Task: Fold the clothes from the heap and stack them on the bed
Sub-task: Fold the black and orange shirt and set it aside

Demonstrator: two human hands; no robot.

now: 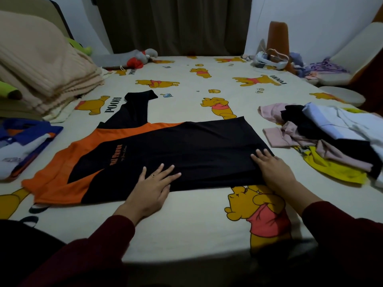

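Head view, looking down on the bed [186, 235], which is covered by a cream sheet printed with yellow bears. Both hands lie flat, palms down, fingers straight and slightly spread, on a black-and-orange shirt [165, 150] spread across the middle of the bed. The left hand [152, 187] presses the shirt's near edge around its middle; a ring shows on one finger. The right hand [273, 168] presses the shirt's near right corner, at the hem. Neither hand grips the cloth. Both forearms wear dark red sleeves [99, 251].

The shirt lies with its collar end to the left and its hem to the right; one black sleeve [134, 108] reaches away toward the far side. The print on its chest is too small to read.

The heap of unfolded clothes [331, 139] sits just to the right of the shirt: pink, black, white and yellow pieces tangled together, cut off by the right edge. At the left edge lies a folded blue, white and orange garment [22, 146], partly cropped. Behind it rests a stack of folded beige blankets [41, 67].

At the far side lie a grey-and-red soft toy [132, 58], and, at the far right, a white device with cords [269, 60] before an orange cone shape [277, 38]. A dark curtain [176, 23] hangs beyond. The lower corners are dark.
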